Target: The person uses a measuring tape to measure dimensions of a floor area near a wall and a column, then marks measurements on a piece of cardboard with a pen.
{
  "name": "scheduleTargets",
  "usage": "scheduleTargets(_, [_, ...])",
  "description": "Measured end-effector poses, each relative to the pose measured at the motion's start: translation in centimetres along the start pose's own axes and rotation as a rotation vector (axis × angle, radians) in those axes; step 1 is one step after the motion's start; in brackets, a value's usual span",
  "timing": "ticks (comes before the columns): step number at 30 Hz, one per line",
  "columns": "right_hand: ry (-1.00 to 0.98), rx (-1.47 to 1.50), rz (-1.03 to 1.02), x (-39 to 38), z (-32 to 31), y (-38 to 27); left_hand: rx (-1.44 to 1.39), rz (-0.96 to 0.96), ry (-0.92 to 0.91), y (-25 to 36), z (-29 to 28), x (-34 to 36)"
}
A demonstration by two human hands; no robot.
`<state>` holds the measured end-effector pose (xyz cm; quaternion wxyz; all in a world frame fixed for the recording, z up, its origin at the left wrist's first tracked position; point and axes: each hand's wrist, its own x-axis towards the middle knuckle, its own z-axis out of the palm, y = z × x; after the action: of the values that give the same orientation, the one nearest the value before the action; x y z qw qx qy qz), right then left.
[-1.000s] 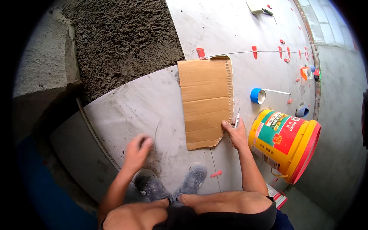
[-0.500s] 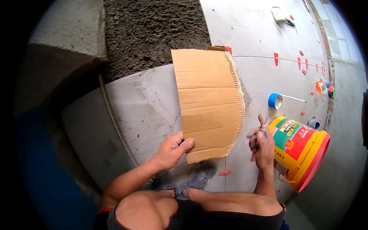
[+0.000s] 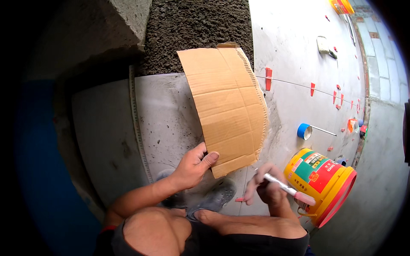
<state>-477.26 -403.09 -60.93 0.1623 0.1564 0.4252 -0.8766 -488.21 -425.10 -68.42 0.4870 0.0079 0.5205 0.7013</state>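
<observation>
My left hand grips the lower left edge of a brown cardboard piece, thumb on its face. The piece is tilted up off the floor; its right side is curved, with the corrugated edge showing. To the right of its lower end is my right hand, blurred by motion. A marker pen, white with a pinkish-red end, lies across its fingers. The pen points up-left toward the cardboard without touching it.
Pale floor tiles meet dark wet mortar at the back. A tape measure runs along the left. To the right are a yellow bucket, blue tape roll and red tile wedges. A concrete block stands back left.
My right hand has turned and moved left, bringing the marker pen across it. The cardboard has tilted a little. The whole view has shifted, showing another bucket at the far right.
</observation>
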Motion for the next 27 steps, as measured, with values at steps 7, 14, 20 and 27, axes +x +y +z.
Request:
scheduleTargets(7, [0.166,-0.934,-0.287,2.0,1.3,0.1,-0.037,0.011,0.048,0.1,1.0,-0.2])
scheduleTargets(14, [0.137,-1.089,-0.432,2.6,1.5,2.3,-0.068,0.001,0.031,-0.3,1.3,-0.2])
scheduleTargets(20, [0.171,-1.122,-0.487,2.9,1.8,2.7,-0.008,-0.019,0.009,0.1,1.1,-0.3])
scheduleTargets(27, [0.110,-1.241,-0.443,3.1,2.3,2.4,-0.052,-0.003,-0.014,-0.1,0.8,-0.3])
